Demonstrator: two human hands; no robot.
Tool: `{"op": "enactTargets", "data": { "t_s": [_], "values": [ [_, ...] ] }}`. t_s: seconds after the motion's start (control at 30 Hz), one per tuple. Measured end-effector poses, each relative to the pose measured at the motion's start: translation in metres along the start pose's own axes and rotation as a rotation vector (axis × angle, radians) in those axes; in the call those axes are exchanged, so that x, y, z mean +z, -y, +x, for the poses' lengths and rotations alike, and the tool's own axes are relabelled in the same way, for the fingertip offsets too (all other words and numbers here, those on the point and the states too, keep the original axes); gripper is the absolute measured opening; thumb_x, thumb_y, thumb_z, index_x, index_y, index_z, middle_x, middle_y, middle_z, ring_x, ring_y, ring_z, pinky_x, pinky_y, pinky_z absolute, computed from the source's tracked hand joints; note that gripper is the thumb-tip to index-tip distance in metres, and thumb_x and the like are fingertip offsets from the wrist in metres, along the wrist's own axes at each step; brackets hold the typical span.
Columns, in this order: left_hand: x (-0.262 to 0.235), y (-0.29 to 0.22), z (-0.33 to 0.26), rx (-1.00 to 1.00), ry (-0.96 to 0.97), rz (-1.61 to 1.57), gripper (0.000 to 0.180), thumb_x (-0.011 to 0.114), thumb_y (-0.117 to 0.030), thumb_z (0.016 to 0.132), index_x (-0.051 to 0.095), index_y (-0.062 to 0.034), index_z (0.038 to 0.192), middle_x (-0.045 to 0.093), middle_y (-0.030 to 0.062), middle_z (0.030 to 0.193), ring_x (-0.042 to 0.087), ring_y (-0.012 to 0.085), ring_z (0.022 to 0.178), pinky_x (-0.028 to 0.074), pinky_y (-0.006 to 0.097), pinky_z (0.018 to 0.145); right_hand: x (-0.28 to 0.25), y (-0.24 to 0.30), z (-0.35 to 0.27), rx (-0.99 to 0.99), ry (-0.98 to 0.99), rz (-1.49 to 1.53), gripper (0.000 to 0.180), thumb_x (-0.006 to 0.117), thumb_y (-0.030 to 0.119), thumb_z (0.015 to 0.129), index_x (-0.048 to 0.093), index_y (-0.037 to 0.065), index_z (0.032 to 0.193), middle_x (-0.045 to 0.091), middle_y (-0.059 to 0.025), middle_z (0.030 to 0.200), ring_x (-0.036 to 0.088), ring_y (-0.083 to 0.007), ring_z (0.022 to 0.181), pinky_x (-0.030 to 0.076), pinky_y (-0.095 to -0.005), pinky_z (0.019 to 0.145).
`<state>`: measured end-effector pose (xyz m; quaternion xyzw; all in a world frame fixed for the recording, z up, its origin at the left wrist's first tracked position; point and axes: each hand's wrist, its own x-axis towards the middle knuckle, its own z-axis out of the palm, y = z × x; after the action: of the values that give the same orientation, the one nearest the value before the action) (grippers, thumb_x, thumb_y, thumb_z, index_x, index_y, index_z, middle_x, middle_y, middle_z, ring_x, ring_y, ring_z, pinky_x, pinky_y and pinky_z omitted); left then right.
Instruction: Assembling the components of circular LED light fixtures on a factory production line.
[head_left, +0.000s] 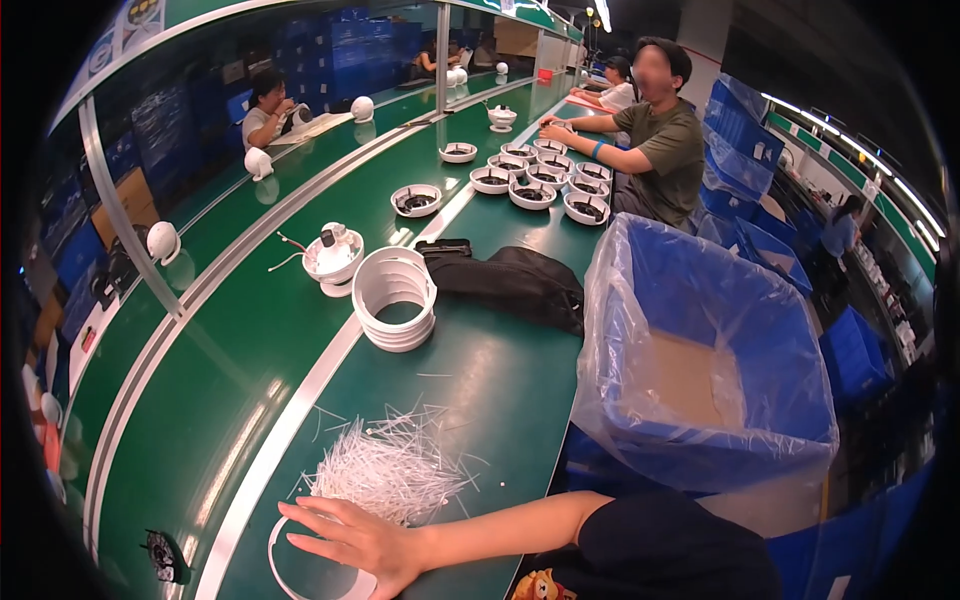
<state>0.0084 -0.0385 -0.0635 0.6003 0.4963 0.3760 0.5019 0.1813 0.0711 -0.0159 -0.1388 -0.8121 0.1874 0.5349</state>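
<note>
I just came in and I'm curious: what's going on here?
A person's right hand is at a white ring, fingers spread, just in front of a pile of thin white strips. The left hand is out of view. Beyond the pile stands a stack of white rings. Farther along, a co-worker in a green shirt has both hands near white bowls with dark insides.

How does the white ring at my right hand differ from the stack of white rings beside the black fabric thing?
The white ring is a single thin band, while the stack of white rings piles several together and stands taller. The white ring is partly covered by your right hand; the stack has no hand on it. The white ring is nearer you than the stack. Both are white, round and open in the middle.
</note>
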Motion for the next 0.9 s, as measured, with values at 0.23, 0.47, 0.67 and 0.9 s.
{"op": "enactTargets", "data": {
  "t_s": [0.23,0.47,0.67,0.9],
  "values": [
    [0.001,-0.009,-0.001,-0.039,0.015,-0.016,0.026,0.036,-0.017,0.086,0.049,-0.0054,0.067,0.044,0.0010,0.055,0.039,0.0110,0.047,0.030,0.024,0.044,0.002,0.003,0.000,-0.006,0.010,-0.004,0.109,0.072,0.036,0.042,0.021,0.002,0.132,0.015,-0.0237,0.138,0.024,-0.0432,0.119,0.027,-0.0502,0.094],
    [-0.003,-0.047,0.014,0.419,-0.029,0.439,0.022,0.055,-0.004,0.071,0.047,-0.0039,0.050,0.038,0.0058,0.042,0.040,0.0137,0.038,0.032,0.030,0.040,0.001,-0.006,0.000,0.032,-0.028,0.028,0.111,0.074,0.034,0.042,0.020,0.004,0.133,0.016,-0.0237,0.138,0.023,-0.0434,0.120,0.025,-0.0502,0.096],
    [-0.197,-0.014,0.086,0.370,-0.818,0.510,0.041,0.042,-0.010,0.088,0.033,0.0021,0.126,0.051,0.0120,0.104,0.051,0.0154,0.082,0.042,0.027,0.071,-0.003,-0.006,0.006,0.081,-0.040,0.041,0.107,0.076,0.034,0.045,0.022,0.003,0.132,0.017,-0.0255,0.137,0.022,-0.0419,0.121,0.023,-0.0494,0.097],
    [-0.316,0.075,0.162,-0.647,-0.686,1.374,0.082,0.060,-0.025,0.073,0.009,-0.0115,0.137,0.009,0.0193,0.140,0.023,0.0401,0.124,0.029,0.047,0.098,-0.004,-0.012,0.006,0.080,-0.039,0.007,0.107,0.077,0.033,0.044,0.023,0.003,0.132,0.018,-0.0243,0.137,0.021,-0.0417,0.122,0.023,-0.0500,0.098]
  ]
}}
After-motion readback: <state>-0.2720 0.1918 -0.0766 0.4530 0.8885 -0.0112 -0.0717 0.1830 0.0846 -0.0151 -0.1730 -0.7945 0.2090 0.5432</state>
